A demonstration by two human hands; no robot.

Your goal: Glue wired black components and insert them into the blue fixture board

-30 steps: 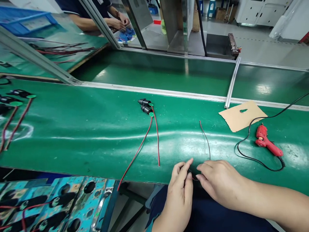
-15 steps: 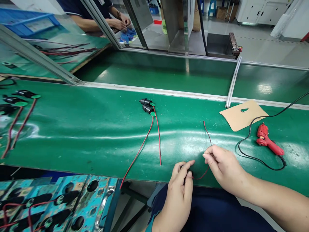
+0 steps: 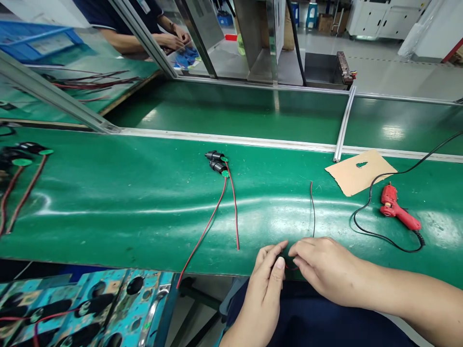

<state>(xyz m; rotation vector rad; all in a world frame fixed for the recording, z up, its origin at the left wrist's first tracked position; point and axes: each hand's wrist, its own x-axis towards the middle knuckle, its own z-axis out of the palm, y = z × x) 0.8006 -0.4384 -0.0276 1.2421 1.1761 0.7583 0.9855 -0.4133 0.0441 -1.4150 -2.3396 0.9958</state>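
Note:
At the front edge of the green table my left hand [image 3: 265, 284] is closed, thumb against fingers, around a small dark part that is mostly hidden. A thin red-and-black wire [image 3: 313, 207] comes out by the hands and runs up the table, passing behind my right hand [image 3: 325, 267]. The fingers of my right hand are bent together close to the left fingertips, and what they hold, if anything, is hidden. To the left lie two black plugs [image 3: 217, 163] with green ends, each trailing a red wire [image 3: 208, 226].
A red glue gun [image 3: 400, 209] with a black cord and a piece of cardboard [image 3: 360, 172] lie at right. More black plugs [image 3: 31, 148] are at far left, above a blue metal fixture [image 3: 144, 289]. A metal rail [image 3: 231, 139] borders the table; a co-worker's hands [image 3: 177, 39] are beyond it.
My right hand has moved down and left, closer to my left hand. The loose wire beside it has straightened and shifted slightly right. The whole view has shifted slightly.

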